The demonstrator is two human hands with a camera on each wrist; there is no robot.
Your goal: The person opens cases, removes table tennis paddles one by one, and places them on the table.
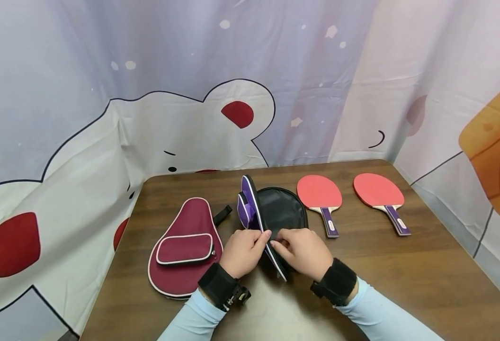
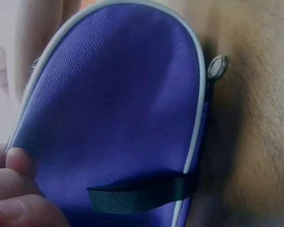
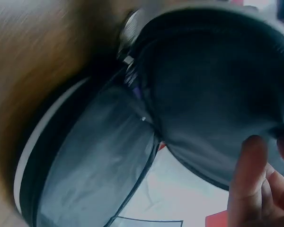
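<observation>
A purple paddle case (image 1: 256, 213) with white piping and black lining stands open on the brown table (image 1: 403, 279). My left hand (image 1: 245, 251) pinches the raised purple flap (image 2: 118, 109) near its narrow end; fingertips (image 2: 12, 189) show in the left wrist view. My right hand (image 1: 303, 251) grips the case's black lower half (image 3: 217, 104) at the same end. Two red paddles (image 1: 320, 194) (image 1: 379, 190) with purple handles lie to the right.
A maroon paddle case (image 1: 183, 248) with a front pocket lies flat to the left of my hands. A bear-print cloth (image 1: 182, 123) hangs behind and around the table. The table's front edge lies under my forearms.
</observation>
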